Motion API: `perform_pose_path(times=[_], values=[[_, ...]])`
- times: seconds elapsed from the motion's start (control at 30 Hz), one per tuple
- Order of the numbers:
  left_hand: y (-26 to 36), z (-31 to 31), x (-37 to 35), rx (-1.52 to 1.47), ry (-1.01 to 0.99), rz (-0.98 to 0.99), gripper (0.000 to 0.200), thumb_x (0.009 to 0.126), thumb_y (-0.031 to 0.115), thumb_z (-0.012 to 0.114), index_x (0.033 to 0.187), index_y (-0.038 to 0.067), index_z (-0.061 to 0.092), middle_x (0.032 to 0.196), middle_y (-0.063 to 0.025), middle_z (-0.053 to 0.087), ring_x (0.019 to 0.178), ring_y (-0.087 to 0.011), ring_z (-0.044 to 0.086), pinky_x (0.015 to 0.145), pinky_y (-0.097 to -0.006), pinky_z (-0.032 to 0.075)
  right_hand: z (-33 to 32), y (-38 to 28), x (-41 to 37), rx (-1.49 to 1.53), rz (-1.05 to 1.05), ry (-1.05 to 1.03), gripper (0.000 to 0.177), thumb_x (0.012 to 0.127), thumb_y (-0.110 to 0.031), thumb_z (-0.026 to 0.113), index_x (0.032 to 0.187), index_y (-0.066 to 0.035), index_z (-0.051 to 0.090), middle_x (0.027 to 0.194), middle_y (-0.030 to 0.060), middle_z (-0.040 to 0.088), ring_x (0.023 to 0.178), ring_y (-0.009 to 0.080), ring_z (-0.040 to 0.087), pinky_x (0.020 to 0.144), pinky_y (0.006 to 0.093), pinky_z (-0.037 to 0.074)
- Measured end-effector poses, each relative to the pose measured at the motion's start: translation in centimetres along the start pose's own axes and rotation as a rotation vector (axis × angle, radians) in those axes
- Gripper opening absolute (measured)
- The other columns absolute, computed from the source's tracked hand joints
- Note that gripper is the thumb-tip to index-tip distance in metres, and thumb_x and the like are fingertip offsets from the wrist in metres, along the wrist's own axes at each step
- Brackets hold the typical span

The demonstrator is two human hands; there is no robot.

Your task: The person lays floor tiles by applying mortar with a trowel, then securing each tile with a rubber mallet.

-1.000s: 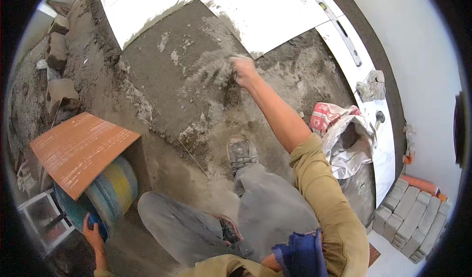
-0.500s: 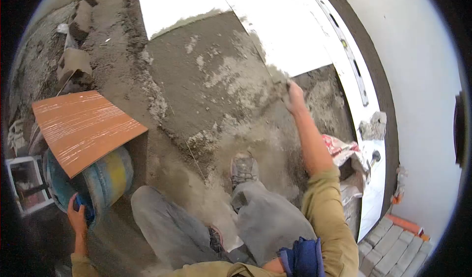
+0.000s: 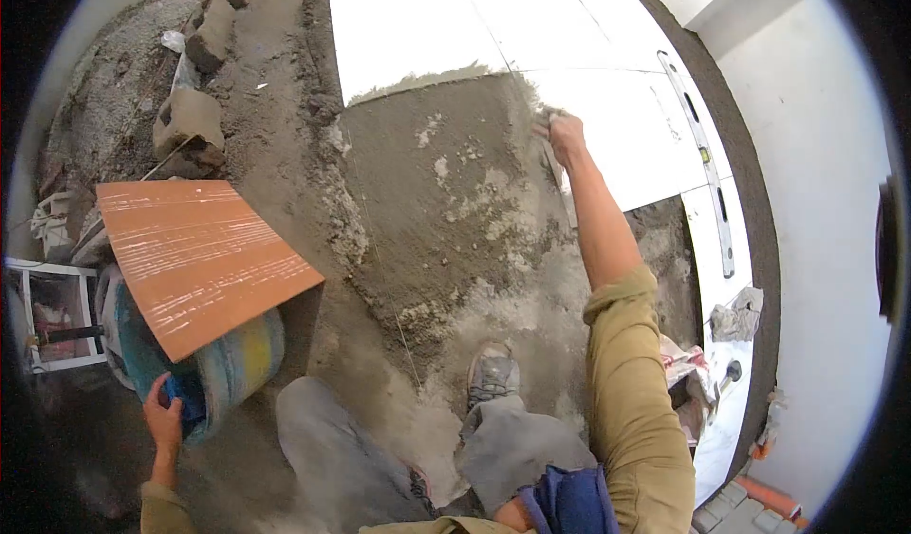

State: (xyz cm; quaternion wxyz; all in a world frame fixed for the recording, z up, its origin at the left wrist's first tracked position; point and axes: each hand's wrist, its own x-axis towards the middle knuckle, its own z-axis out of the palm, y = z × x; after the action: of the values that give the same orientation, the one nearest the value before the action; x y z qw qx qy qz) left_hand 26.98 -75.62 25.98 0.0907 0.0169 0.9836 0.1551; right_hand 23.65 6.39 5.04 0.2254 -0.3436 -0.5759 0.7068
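My right hand (image 3: 566, 136) reaches far forward to the edge where the grey mortar bed (image 3: 446, 193) meets the laid white tiles (image 3: 617, 126). Its fingers are closed, with grey mortar at them; I cannot tell how much it holds. My left hand (image 3: 163, 422) rests low at the left, gripping the rim of a blue and yellow barrel (image 3: 223, 368). An orange-brown tile (image 3: 199, 259) lies tilted on top of that barrel. My grey trouser legs and one dusty shoe (image 3: 493, 375) stand on the mortar.
A long spirit level (image 3: 704, 174) lies on the white tiles at right. A cement bag (image 3: 685, 368) and crumpled rag (image 3: 738, 314) sit near the wall. Stone blocks (image 3: 190, 121) line the rubble at left. A white frame (image 3: 52, 314) stands far left; paving bricks (image 3: 731, 517) at bottom right.
My right hand has swept from the middle of the mortar bed out to the edge of the white tiles. The view has shifted, and my left hand stays on the barrel.
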Motion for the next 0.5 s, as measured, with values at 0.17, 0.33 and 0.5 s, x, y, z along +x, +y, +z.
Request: perform_pose_path(times=[0.17, 0.33, 0.5], values=[[-2.3, 0.7, -0.1, -0.210, 0.011, -0.058, 0.048, 0.070, -0.003, 0.054, 0.118, 0.002, 0.059, 0.083, -0.0045, 0.058, 0.071, -0.0125, 0.053, 0.066, -0.0262, 0.045, 0.7, -3.0, -5.5, -0.943, 0.433, -0.978, 0.021, 0.085, -0.002, 0.051, 0.102, 0.000, 0.063, 0.080, 0.0089, 0.065, 0.063, 0.0141, 0.060, 0.053, 0.0296, 0.048], [-3.2, 0.7, 0.5, -0.073, -0.063, -0.072, 0.048, 0.071, -0.002, 0.054, 0.118, -0.003, 0.058, 0.103, -0.0135, 0.064, 0.093, -0.0224, 0.061, 0.086, -0.0314, 0.046, 1.2, -2.6, -3.5, -0.624, -0.298, -0.087, 0.040, 0.077, 0.002, 0.053, 0.117, 0.000, 0.058, 0.122, 0.0229, 0.057, 0.111, 0.0313, 0.057, 0.089, 0.0381, 0.052], [-8.7, 1.0, 1.7, -0.011, -0.059, 0.160, 0.050, 0.074, 0.001, 0.057, 0.124, -0.003, 0.055, 0.122, -0.0162, 0.058, 0.111, -0.0286, 0.055, 0.099, -0.0362, 0.041, -6.4, -4.1, -16.2, -0.611, -0.035, -0.018, 0.023, 0.086, -0.009, 0.054, 0.104, 0.001, 0.064, 0.100, 0.0126, 0.068, 0.095, 0.0233, 0.063, 0.073, 0.0364, 0.052]])
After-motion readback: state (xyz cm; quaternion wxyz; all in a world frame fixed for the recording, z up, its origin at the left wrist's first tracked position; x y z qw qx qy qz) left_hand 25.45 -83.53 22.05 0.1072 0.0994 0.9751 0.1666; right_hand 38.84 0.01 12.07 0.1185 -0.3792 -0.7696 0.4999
